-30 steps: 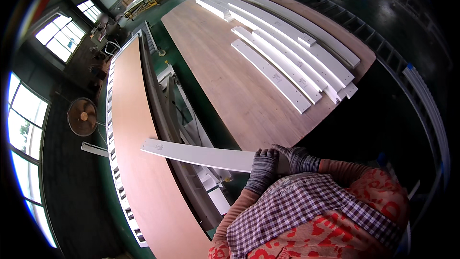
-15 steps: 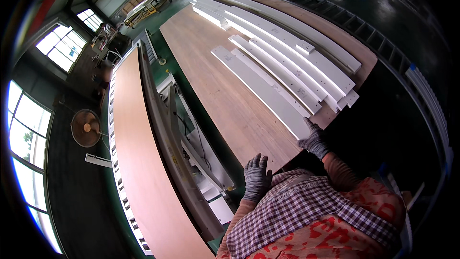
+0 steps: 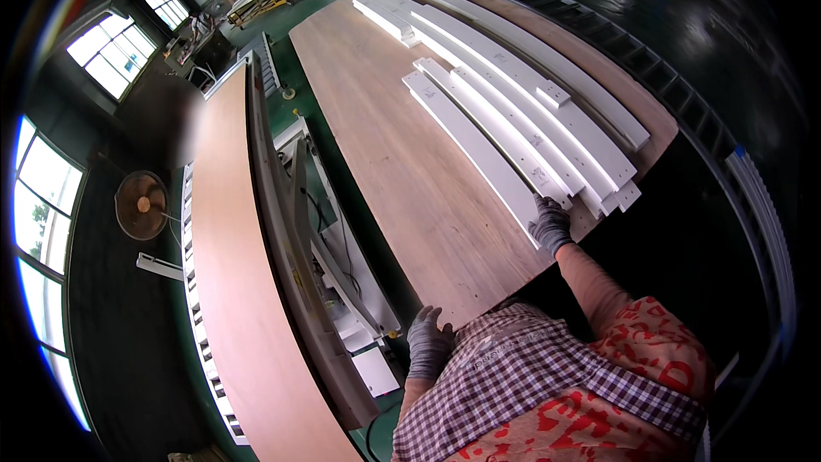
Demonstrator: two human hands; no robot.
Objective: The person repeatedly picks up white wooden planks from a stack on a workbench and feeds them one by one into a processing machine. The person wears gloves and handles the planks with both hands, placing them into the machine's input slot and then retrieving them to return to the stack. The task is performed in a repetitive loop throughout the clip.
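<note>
Nearest, the left hand [image 3: 428, 342] in a grey glove lies flat with fingers spread on the near corner of the long wooden counter [image 3: 402, 162]; its grip is open and holds nothing. A little farther out, the right hand [image 3: 550, 224], gloved the same, sits on the near end of the nearest white board [image 3: 479, 150]. Its fingers are laid over the board's end, but whether they close around the edge cannot be told from here. That board lies flat on the counter, at the left edge of a row of long white boards [image 3: 530, 94] set side by side along the counter's right half, running away from the person. More white boards [image 3: 385, 13] lie at the far end. Judging from how things lie, many boards are already laid out, and the nearest one looks to be just placed or being squared up; the left half of the counter is bare wood. To the left stands a second long wooden panel [image 3: 231, 274] over a machine frame [image 3: 325, 239], with a round fan [image 3: 141, 204] beyond it by the windows [image 3: 43, 205]
</note>
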